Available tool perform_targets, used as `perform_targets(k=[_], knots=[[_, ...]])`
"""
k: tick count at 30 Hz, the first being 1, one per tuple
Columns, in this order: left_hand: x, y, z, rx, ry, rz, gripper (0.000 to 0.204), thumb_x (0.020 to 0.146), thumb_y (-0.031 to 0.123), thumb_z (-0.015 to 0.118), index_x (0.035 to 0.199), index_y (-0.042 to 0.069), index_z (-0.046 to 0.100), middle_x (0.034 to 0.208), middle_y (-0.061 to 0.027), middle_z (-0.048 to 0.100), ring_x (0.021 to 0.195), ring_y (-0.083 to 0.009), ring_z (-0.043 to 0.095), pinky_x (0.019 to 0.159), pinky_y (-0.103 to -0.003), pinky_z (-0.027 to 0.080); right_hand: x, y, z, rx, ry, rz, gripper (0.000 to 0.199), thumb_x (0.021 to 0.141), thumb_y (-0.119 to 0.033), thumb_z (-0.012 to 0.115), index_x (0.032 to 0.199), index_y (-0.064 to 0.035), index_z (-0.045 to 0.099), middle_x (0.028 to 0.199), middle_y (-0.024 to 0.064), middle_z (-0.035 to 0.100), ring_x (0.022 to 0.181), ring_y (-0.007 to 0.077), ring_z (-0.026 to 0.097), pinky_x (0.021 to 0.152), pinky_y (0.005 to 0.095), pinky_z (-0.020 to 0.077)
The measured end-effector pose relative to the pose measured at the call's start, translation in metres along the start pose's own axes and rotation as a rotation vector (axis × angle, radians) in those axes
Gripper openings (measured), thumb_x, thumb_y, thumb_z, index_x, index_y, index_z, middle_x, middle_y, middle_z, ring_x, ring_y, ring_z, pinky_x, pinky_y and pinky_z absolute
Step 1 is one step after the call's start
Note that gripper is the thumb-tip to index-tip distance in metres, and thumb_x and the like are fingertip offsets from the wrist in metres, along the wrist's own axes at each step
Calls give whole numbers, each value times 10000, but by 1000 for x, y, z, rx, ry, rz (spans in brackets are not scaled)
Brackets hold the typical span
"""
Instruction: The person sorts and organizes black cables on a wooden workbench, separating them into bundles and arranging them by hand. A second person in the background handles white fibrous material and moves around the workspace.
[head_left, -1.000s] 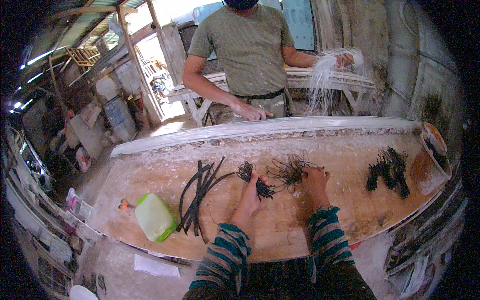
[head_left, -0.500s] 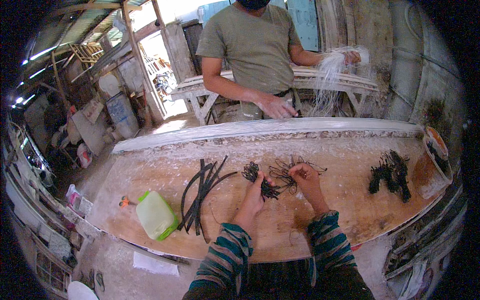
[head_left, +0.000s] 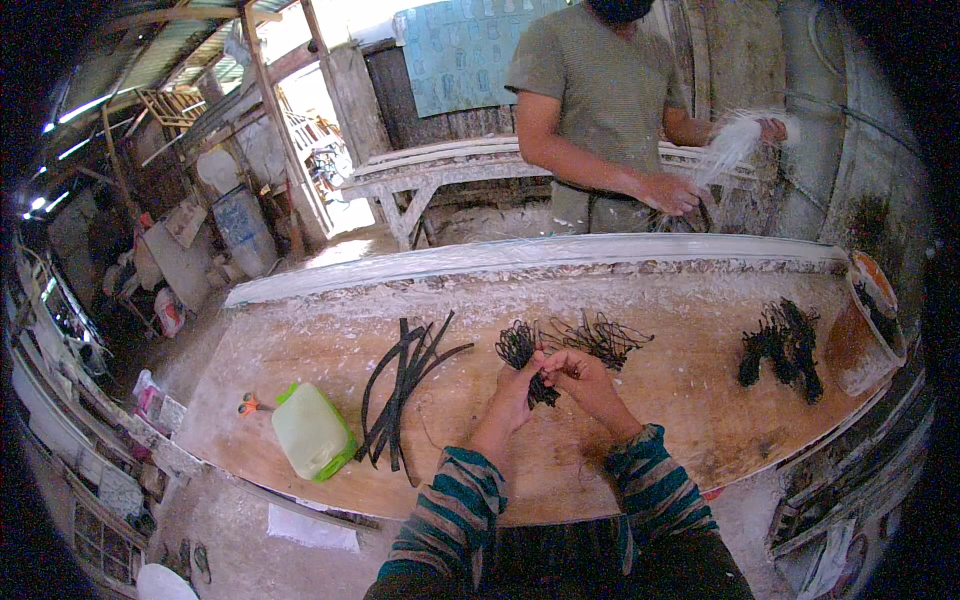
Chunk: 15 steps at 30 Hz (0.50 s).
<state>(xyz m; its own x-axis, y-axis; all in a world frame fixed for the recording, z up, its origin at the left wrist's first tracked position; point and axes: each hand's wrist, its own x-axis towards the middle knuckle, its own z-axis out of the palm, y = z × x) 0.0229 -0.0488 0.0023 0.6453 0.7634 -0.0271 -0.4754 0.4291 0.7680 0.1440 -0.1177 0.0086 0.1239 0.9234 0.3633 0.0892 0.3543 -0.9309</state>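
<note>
My left hand (head_left: 512, 395) is closed round a bundle of thin black looped cords (head_left: 516, 343), whose loops fan out above the fingers while short ends stick out below. My right hand (head_left: 588, 385) meets it at the bundle, thumb and fingers pinched on black cord; the exact piece is mostly hidden by the fingers. Just beyond the right hand, a loose pile of black cord loops (head_left: 610, 338) lies on the wooden table (head_left: 660, 440).
Left of my hands lie black flat strips (head_left: 402, 385), a green-lidded container (head_left: 310, 432) and orange-handled scissors (head_left: 250, 404). To the right are black cord bundles (head_left: 785, 350) and a bucket (head_left: 862, 335). Across the table, a person (head_left: 610, 110) handles white strands (head_left: 735, 142).
My right hand has moved left from the loose pile to the bundle in my left hand. The person opposite has shifted right, bringing one hand to the white strands.
</note>
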Motion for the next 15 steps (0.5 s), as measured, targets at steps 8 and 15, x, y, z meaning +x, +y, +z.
perform_targets(k=[8, 15], knots=[[5, -4, -6, -50, -17, -15, 258, 810, 340, 597, 810, 98, 506, 707, -1, 516, 602, -122, 491, 537, -256, 421, -5, -12, 6, -338, 90, -84, 104, 757, -60, 625, 857, -33, 623, 846, 79, 601, 776, 190, 573, 663, 301, 461], [16, -10, -19, -61, 6, 51, 275, 846, 339, 544, 725, 111, 450, 632, 14, 443, 608, -130, 474, 637, -295, 449, -6, -14, -1, -361, 105, 1, 101, 765, -106, 624, 835, -32, 630, 801, 91, 609, 738, 185, 578, 647, 301, 462]])
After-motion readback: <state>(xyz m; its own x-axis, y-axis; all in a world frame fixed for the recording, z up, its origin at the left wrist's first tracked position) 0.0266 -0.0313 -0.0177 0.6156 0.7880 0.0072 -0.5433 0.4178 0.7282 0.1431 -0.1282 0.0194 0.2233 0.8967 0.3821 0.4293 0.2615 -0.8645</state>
